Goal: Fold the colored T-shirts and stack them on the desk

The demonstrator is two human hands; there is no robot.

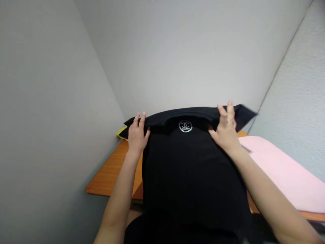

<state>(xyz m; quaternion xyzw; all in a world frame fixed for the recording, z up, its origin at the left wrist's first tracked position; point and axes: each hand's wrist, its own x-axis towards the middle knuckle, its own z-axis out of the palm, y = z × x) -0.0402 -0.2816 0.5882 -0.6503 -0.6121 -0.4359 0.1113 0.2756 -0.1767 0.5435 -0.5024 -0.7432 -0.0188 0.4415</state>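
Observation:
A black T-shirt [188, 169] with a small round white logo near its neck lies spread along an orange wooden table [111, 173], its lower part hanging over the near edge. My left hand [137, 134] rests on the shirt's left shoulder, fingers stretched out and pressing the cloth. My right hand [225, 130] lies on the right shoulder with its fingers raised and apart, touching the fabric near the sleeve. Both sleeves stick out sideways at the far end.
A pink cloth [281, 173] lies flat on the table to the right of the shirt. Something yellow [121, 131] peeks out under the left sleeve. Grey walls close in at the left, back and right.

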